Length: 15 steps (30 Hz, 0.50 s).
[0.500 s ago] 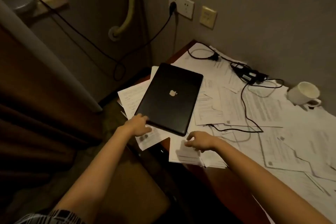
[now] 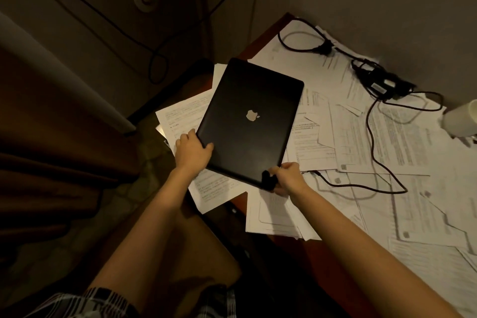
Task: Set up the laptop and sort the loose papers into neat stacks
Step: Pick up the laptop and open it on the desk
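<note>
The closed black laptop (image 2: pixel 249 121) with its silver logo lies askew over loose white printed papers (image 2: pixel 382 142) at the brown wooden table's (image 2: pixel 317 250) left corner. The left hand (image 2: pixel 192 150) and right hand (image 2: pixel 285 178) clasp its two near corners, probably to steady its weight for lifting it clear.

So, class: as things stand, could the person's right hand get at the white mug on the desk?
Probably not at once. The right hand grips the closed laptop's near corner, and the white mug lies far off at the desk's right edge, past loose papers and a black cable.
</note>
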Motion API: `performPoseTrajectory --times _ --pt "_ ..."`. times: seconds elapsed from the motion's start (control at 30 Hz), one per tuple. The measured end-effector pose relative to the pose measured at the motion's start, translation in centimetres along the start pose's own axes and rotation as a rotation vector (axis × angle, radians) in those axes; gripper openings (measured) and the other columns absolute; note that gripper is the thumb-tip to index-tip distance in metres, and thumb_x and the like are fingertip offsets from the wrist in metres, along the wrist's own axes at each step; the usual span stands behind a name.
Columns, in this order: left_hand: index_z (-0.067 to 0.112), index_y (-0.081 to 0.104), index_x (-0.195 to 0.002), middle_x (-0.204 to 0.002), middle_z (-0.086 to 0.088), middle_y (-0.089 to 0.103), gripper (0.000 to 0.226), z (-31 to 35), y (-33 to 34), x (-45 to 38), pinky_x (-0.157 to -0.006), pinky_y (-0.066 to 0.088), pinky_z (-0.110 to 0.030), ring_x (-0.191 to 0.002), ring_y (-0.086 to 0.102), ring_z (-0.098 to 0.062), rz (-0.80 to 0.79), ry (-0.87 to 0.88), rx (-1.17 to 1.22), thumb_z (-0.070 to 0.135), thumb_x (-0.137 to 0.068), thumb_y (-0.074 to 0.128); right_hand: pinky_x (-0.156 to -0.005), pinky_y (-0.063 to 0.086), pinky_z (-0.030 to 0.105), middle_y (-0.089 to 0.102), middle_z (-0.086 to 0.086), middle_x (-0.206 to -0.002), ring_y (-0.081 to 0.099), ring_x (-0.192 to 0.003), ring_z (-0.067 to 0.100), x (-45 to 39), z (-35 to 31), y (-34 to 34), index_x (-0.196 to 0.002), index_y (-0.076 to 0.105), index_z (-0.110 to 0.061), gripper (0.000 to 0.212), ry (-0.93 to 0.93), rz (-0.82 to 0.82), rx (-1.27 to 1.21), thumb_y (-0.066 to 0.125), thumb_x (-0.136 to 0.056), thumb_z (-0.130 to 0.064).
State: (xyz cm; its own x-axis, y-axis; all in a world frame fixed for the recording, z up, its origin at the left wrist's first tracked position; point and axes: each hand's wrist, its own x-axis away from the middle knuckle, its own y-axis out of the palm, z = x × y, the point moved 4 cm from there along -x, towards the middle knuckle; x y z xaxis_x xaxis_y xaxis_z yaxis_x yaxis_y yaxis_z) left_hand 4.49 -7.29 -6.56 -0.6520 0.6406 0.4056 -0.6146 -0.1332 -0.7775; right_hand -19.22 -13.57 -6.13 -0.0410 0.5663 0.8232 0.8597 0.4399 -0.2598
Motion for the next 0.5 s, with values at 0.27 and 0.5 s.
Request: performPoseTrajectory --times 0.27,0.5 --pt "0.008 0.059 -0.102 -0.097 -0.005 0.059 0.046 1.5 -0.1 -0.1 -0.072 0.041 -0.032 -0.088 0.054 -0.02 0.096 -0.023 0.251 0.053 -0.092 0.05 -0.082 0.052 0.034 0.059 0.012 -0.113 0.058 -0.099 0.026 -1.1 0.4 -0.7 -0.123 0.05 -0.004 0.061 -0.034 0.088 -0.212 0.066 -0.083 -0.047" --pt "0.007 0.062 -0.09 -0.091 -0.006 0.06 0.041 1.3 -1.4 2.0 -0.069 0.037 -0.027 -0.082 0.053 -0.017 0.17 0.084 0.249 0.048 -0.09 0.057 -0.098 0.048 0.042 0.067 0.007 -0.111 0.062 -0.103 0.026 0.9 1.8 -1.0 -0.121 0.058 -0.009 0.092 -0.036 0.011 -0.329 0.076 -0.052 -0.068"
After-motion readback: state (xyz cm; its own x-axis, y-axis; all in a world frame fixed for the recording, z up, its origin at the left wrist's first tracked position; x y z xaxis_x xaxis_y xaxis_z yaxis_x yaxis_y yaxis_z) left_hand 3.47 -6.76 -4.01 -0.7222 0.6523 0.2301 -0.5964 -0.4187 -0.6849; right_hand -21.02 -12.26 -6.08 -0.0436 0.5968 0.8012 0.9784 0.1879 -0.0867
